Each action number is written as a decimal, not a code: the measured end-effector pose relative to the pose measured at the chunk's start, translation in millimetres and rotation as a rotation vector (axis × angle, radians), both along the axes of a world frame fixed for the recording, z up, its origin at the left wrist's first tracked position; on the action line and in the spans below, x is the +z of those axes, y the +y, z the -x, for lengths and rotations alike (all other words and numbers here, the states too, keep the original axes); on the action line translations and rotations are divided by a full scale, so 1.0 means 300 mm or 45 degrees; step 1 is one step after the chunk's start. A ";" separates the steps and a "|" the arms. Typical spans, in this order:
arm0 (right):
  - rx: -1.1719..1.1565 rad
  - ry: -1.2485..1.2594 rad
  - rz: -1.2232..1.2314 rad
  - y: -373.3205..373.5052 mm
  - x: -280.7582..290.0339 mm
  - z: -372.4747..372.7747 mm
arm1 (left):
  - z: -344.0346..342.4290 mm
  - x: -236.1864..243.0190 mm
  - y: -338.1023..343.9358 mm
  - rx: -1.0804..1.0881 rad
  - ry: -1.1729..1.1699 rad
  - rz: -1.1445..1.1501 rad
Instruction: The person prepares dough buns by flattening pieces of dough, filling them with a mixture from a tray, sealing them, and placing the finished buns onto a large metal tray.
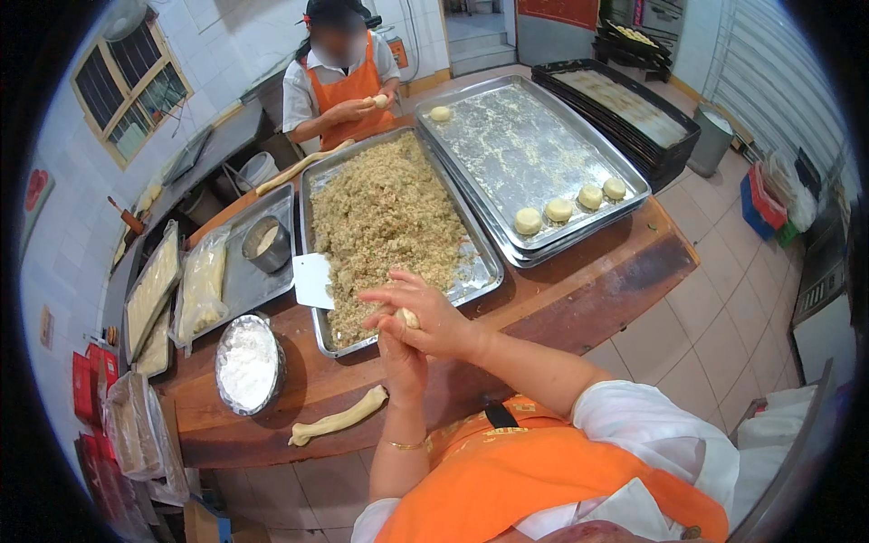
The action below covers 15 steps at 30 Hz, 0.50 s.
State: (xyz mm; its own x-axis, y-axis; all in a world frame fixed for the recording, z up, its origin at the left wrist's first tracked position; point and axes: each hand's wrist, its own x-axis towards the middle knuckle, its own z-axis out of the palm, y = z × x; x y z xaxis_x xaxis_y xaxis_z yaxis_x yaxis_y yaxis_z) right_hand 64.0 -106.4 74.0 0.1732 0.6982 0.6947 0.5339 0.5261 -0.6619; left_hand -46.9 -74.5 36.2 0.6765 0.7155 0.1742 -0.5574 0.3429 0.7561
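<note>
A small pale dough ball (408, 318) sits between my two hands, held just over the near end of the filling tray. My left hand (403, 362) cups it from below, partly hidden. From above, my right hand (436, 319) closes round it, fingers pointing left. The tray (491, 277) under them carries a big heap of crumbly beige filling (385, 208), with a white scraper (313, 279) at its left edge. A rope of dough (339, 416) lies on the wooden table by my left forearm.
At the right, a large metal tray (516, 127) carries several round dough pieces (558, 210). A bowl of white flour (247, 365), a metal cup (268, 244) and bagged dough (203, 281) stand left. Across the table, a person (348, 86) in an orange apron holds another dough piece. Black trays (625, 104) are stacked behind.
</note>
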 end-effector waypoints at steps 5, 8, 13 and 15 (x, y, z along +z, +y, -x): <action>0.018 0.081 0.103 -0.028 -0.001 -0.021 | 0.013 0.023 -0.012 -0.124 0.050 0.015; -0.027 0.086 -0.049 -0.021 0.031 -0.010 | 0.036 0.007 0.001 -0.101 0.092 -0.085; 0.202 0.042 0.192 -0.017 -0.015 -0.036 | 0.012 -0.017 -0.006 0.140 0.293 -0.150; 0.237 0.083 0.259 -0.020 -0.023 -0.045 | 0.004 -0.021 0.002 0.072 0.223 -0.096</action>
